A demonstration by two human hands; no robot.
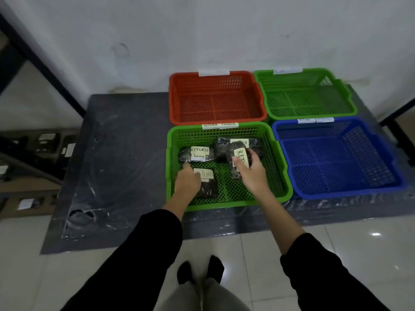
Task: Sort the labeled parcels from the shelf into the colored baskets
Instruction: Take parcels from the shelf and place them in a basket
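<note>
The near green basket (278, 153), tagged "RETURN OVERDUE", holds several dark wrapped parcels with pale "RETURN" labels. My right hand (250, 169) grips the upright-labelled parcel (240, 157) in the basket's middle, thumb on its left side and fingers over its right. Behind it lies another parcel (222, 145). My left hand (187, 179) reaches into the basket's left part, its fingertips touching the near edge of the left parcel (197, 153). The hand partly covers a fourth parcel (207, 184) lying near the front.
A red basket (215, 75) and a second green basket (305, 74) stand behind, and a blue basket (336, 191) sits at the right; nothing lies in them. All rest on a grey plastic-covered platform (121, 164) against the wall. A dark shelf (33, 153) with more parcels stands at the left.
</note>
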